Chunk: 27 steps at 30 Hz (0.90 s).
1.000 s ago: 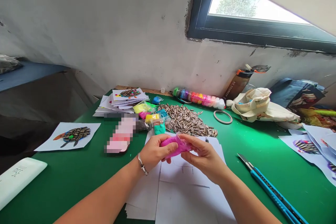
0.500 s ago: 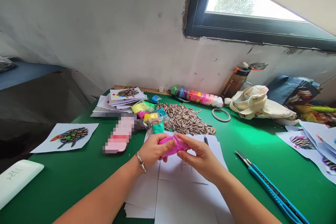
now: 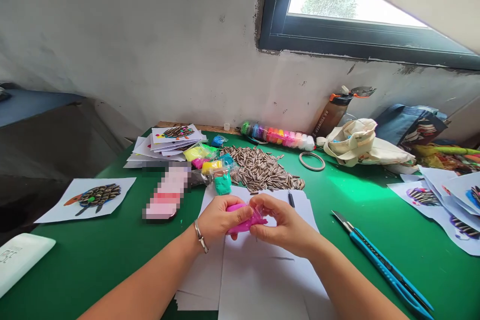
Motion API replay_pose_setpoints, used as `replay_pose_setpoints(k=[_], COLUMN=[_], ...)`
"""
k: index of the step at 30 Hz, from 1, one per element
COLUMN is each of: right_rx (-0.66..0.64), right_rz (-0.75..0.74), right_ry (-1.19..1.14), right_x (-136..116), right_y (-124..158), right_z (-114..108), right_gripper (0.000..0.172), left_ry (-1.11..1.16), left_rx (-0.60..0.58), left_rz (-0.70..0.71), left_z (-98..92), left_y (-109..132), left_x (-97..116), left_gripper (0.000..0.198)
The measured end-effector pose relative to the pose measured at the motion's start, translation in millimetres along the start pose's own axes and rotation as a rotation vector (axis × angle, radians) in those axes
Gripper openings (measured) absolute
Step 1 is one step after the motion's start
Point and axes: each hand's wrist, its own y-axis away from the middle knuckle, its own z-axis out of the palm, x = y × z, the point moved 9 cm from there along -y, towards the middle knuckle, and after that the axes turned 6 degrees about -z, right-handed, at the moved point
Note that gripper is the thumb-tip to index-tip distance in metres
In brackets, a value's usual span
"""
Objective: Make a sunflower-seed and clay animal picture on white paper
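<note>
A packet of bright pink modelling clay [image 3: 242, 217] in clear plastic is between my two hands, above the paper. My left hand [image 3: 219, 220], with a silver bangle at the wrist, is closed around its left side, thumb on top. At the right end, my right hand [image 3: 281, 225] pinches the clear wrapper between thumb and fingers. White paper sheets [image 3: 258, 285] lie below both hands, partly hidden by them. A dark pen [image 3: 291, 199] rests on the sheets just beyond my right hand.
Sunflower seeds [image 3: 262, 170] are heaped behind the paper, beside bagged coloured clay [image 3: 222, 182]. A blue utility knife [image 3: 386, 265] lies right with its blade out. Seed pictures [image 3: 99, 197] and a blurred pink object [image 3: 167, 195] are left; a bottle [image 3: 332, 115] stands at the back.
My right fingers have shifted on the wrapper at the packet's right end and are more bent now. My left hand keeps its hold. The whole view has swung slightly to the right.
</note>
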Motion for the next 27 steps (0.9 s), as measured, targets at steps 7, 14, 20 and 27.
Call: replay_pose_setpoints(k=[7, 14, 20, 27], right_rx=[-0.002, -0.035, -0.064, -0.031], right_rz=[0.006, 0.055, 0.020, -0.008], right_ry=[-0.110, -0.072, -0.031, 0.038], right_x=[5.2, 8.2, 1.4, 1.9], right_y=[0.3, 0.9, -0.5, -1.3], right_z=[6.9, 3.7, 6.8, 7.7], right_gripper=[0.043, 0.026, 0.006, 0.011], left_ry=[0.011, -0.022, 0.006, 0.000], left_rx=[0.065, 0.023, 0.004, -0.006], left_rz=[0.048, -0.031, -0.016, -0.006], left_z=[-12.8, -2.6, 0.9, 1.4], left_y=[-1.4, -0.8, -1.3, -1.0], left_x=[6.0, -2.8, -3.5, -1.4], left_gripper=[0.049, 0.053, 0.049, 0.047])
